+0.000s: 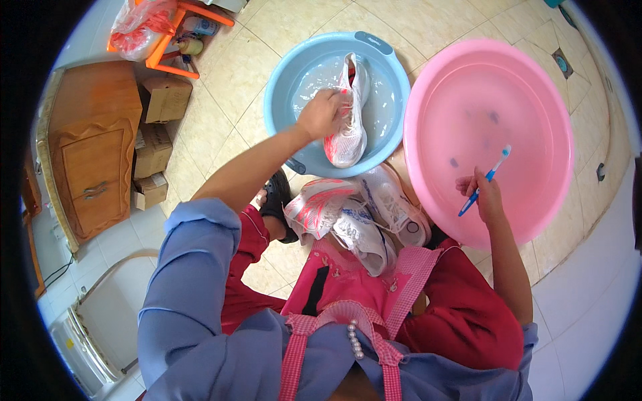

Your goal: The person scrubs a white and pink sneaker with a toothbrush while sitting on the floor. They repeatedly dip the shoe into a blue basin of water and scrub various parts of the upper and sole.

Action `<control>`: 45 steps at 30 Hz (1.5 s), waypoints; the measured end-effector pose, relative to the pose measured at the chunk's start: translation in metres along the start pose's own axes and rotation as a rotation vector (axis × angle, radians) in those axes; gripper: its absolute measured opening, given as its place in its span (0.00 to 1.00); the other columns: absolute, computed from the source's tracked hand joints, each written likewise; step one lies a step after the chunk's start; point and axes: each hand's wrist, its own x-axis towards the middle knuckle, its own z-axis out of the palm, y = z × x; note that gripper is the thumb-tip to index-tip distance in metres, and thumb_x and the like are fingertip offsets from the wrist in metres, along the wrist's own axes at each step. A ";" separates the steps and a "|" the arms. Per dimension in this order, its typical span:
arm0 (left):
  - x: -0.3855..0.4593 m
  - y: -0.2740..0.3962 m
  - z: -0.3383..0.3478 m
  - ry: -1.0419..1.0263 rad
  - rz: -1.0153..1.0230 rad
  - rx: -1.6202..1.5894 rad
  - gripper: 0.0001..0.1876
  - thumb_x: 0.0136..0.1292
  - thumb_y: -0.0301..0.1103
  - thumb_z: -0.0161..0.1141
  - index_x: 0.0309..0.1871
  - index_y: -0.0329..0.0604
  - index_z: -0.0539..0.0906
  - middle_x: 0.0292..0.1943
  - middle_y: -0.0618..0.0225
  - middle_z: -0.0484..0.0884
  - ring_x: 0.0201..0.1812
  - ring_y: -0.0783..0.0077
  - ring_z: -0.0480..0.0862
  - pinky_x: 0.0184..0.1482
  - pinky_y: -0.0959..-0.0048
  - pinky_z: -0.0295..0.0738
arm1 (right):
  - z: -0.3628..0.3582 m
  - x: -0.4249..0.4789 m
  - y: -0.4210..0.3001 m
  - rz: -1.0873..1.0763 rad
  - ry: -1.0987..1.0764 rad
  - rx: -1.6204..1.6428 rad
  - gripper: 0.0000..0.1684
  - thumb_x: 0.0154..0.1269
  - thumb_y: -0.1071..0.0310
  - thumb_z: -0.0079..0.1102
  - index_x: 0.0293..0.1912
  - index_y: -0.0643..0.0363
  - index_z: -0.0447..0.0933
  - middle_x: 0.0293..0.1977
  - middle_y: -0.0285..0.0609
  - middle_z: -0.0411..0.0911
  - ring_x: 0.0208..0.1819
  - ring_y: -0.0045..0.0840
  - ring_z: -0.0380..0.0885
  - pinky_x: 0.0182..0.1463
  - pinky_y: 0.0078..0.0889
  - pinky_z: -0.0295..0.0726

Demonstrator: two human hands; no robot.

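Observation:
A white sneaker with pink-red marks (353,131) is in the light-blue plastic basin (278,85), above or partly in soapy water; its depth there cannot be told. My left hand (321,114) grips the sneaker's side near the laces. Over the near part of the pink plastic basin (562,125), my right hand (486,193) holds a blue-and-white toothbrush (495,170), bristle end pointing away from me. Between my knees and the blue basin lie a pink-marked white sneaker (318,203), a white sneaker with blue trim (363,235) and another pale sneaker (393,198).
Cloudy water with several dark spots fills the pink basin. Left of the basins stand cardboard boxes (153,150) and a wooden cabinet (95,175). An orange rack (161,47) bears plastic bags (143,30). A floor drain (562,63) lies right of the pink basin.

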 end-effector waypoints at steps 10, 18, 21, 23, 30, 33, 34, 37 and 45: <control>0.090 0.024 -0.013 -0.407 0.465 0.716 0.29 0.48 0.50 0.61 0.44 0.29 0.84 0.61 0.47 0.71 0.67 0.52 0.64 0.70 0.62 0.55 | 0.011 -0.011 -0.004 -0.043 -0.039 -0.137 0.31 0.74 0.51 0.45 0.17 0.60 0.68 0.34 0.52 0.81 0.35 0.31 0.81 0.43 0.32 0.79; 0.080 -0.025 -0.029 -0.909 -0.115 0.272 0.26 0.45 0.50 0.66 0.41 0.35 0.85 0.40 0.54 0.86 0.44 0.60 0.85 0.50 0.66 0.76 | 0.009 0.005 -0.007 -0.087 0.111 -0.015 0.29 0.73 0.52 0.44 0.17 0.58 0.67 0.38 0.53 0.81 0.39 0.32 0.80 0.45 0.34 0.77; 0.042 -0.073 -0.041 -0.861 -0.428 -0.393 0.19 0.50 0.42 0.63 0.38 0.33 0.84 0.38 0.58 0.86 0.43 0.61 0.85 0.46 0.67 0.78 | 0.006 0.018 0.003 -0.086 0.172 0.078 0.29 0.73 0.52 0.44 0.18 0.58 0.67 0.42 0.54 0.80 0.43 0.33 0.79 0.50 0.34 0.75; -0.004 -0.120 -0.040 -0.709 -0.712 -1.160 0.15 0.52 0.36 0.60 0.37 0.32 0.83 0.38 0.59 0.86 0.42 0.61 0.85 0.46 0.66 0.78 | 0.005 0.031 0.008 -0.109 0.180 0.181 0.28 0.73 0.54 0.45 0.19 0.60 0.70 0.40 0.53 0.81 0.46 0.33 0.78 0.53 0.33 0.74; -0.034 -0.033 -0.034 -0.647 -1.025 -1.449 0.21 0.71 0.40 0.53 0.59 0.32 0.74 0.53 0.60 0.82 0.50 0.68 0.84 0.54 0.69 0.79 | -0.015 0.060 0.040 -0.281 0.416 0.219 0.25 0.73 0.54 0.40 0.33 0.64 0.79 0.48 0.52 0.79 0.54 0.31 0.74 0.59 0.32 0.69; -0.029 -0.035 -0.026 -0.604 -1.051 -1.418 0.19 0.70 0.38 0.54 0.56 0.33 0.77 0.49 0.61 0.84 0.47 0.66 0.85 0.52 0.67 0.81 | -0.018 0.068 0.053 -0.319 0.574 0.217 0.26 0.72 0.53 0.40 0.35 0.63 0.80 0.45 0.49 0.80 0.49 0.31 0.77 0.57 0.34 0.72; -0.031 -0.038 -0.023 -0.547 -1.033 -1.483 0.19 0.70 0.38 0.54 0.57 0.33 0.76 0.50 0.60 0.83 0.48 0.66 0.85 0.53 0.66 0.80 | -0.016 0.071 0.056 -0.225 0.548 0.330 0.25 0.71 0.53 0.41 0.36 0.64 0.79 0.42 0.48 0.81 0.48 0.32 0.77 0.55 0.36 0.72; -0.034 -0.031 -0.027 -0.297 -0.936 -1.742 0.20 0.72 0.37 0.50 0.60 0.32 0.72 0.53 0.57 0.81 0.52 0.64 0.83 0.57 0.64 0.77 | -0.003 0.067 0.048 -0.007 0.324 0.703 0.24 0.68 0.53 0.42 0.37 0.65 0.78 0.35 0.48 0.81 0.43 0.36 0.76 0.51 0.40 0.73; -0.049 0.018 -0.059 -0.061 -0.638 -2.151 0.20 0.73 0.35 0.42 0.62 0.30 0.70 0.56 0.52 0.79 0.54 0.59 0.81 0.58 0.61 0.76 | 0.175 0.036 -0.163 0.049 -0.176 0.757 0.30 0.69 0.52 0.36 0.43 0.73 0.75 0.42 0.57 0.78 0.50 0.42 0.73 0.53 0.43 0.71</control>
